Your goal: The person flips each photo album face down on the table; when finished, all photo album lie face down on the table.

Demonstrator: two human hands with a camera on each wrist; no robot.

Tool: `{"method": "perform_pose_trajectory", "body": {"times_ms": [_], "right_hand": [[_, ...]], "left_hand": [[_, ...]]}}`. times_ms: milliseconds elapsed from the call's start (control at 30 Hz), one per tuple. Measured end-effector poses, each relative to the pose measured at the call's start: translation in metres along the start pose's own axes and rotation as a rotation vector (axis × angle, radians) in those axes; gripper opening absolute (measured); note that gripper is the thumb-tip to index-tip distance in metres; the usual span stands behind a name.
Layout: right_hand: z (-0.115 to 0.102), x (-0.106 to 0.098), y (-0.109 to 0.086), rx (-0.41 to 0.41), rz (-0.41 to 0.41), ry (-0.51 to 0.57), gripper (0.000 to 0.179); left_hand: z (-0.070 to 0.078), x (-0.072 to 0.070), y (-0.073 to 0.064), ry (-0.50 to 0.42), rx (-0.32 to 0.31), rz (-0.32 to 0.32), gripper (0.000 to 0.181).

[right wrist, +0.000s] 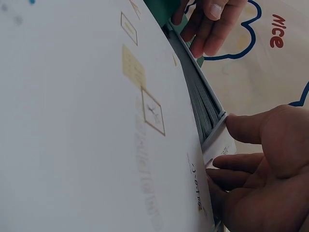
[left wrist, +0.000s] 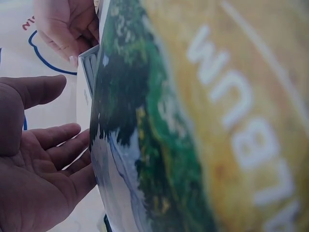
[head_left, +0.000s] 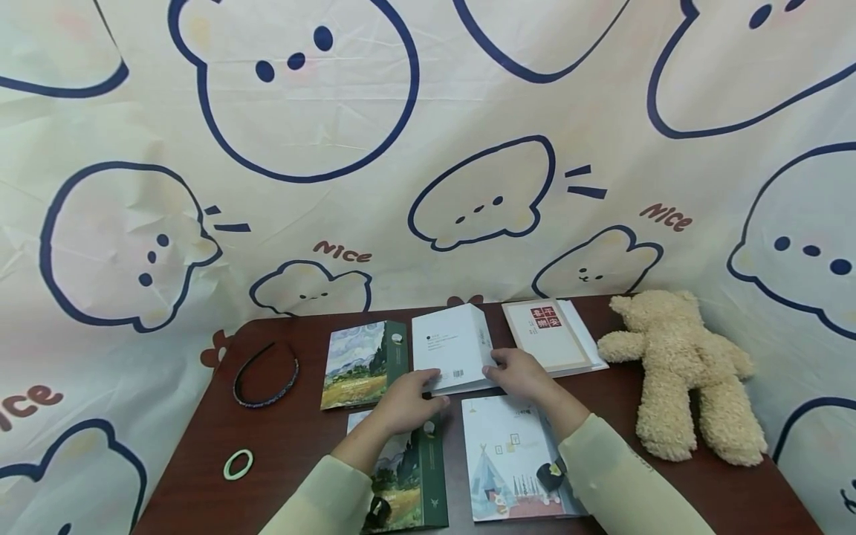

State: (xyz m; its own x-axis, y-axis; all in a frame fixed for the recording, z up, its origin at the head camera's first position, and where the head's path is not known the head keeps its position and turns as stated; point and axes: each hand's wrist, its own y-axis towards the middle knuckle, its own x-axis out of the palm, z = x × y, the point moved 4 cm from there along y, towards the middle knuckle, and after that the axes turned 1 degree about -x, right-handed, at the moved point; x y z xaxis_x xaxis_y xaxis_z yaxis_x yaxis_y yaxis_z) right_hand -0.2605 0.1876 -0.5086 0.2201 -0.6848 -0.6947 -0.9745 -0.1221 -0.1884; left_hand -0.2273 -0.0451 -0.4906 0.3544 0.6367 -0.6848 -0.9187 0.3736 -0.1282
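A white album (head_left: pixel 448 345) lies back cover up at the middle back of the table, its near edge toward me. My left hand (head_left: pixel 403 401) rests its fingertips at the near left corner, thumb held apart; the left wrist view shows that hand (left wrist: pixel 46 169) with fingers spread. At the near right corner, beside the spine, is my right hand (head_left: pixel 524 377). In the right wrist view its thumb (right wrist: pixel 246 128) touches the corner, the other fingers lying fairly straight along the spine. The stacked page edges (right wrist: pixel 195 92) show between the covers.
Two landscape-painting albums (head_left: pixel 354 364) (head_left: pixel 431 490) are left and front left. A tent-print album (head_left: pixel 501 461) lies under my right forearm; a cream album (head_left: pixel 548 334) is back right. A teddy bear (head_left: pixel 675 371) lies far right, a headband (head_left: pixel 267 401) and green ring (head_left: pixel 238 465) at left.
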Motion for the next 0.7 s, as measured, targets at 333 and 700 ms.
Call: {"method": "perform_pose_trajectory", "body": {"times_ms": [333,700], "right_hand": [[-0.0004,0.0,-0.001,-0.006,0.018,0.007,0.056],[0.0016,-0.0029,-0.0063,0.011,0.017,0.058,0.059]], "left_hand": [[0.0005,0.0014,-0.001,-0.013,-0.008,-0.005,0.062],[0.008,0.0024,-0.0011,-0.072,-0.032,-0.004,0.064]]}}
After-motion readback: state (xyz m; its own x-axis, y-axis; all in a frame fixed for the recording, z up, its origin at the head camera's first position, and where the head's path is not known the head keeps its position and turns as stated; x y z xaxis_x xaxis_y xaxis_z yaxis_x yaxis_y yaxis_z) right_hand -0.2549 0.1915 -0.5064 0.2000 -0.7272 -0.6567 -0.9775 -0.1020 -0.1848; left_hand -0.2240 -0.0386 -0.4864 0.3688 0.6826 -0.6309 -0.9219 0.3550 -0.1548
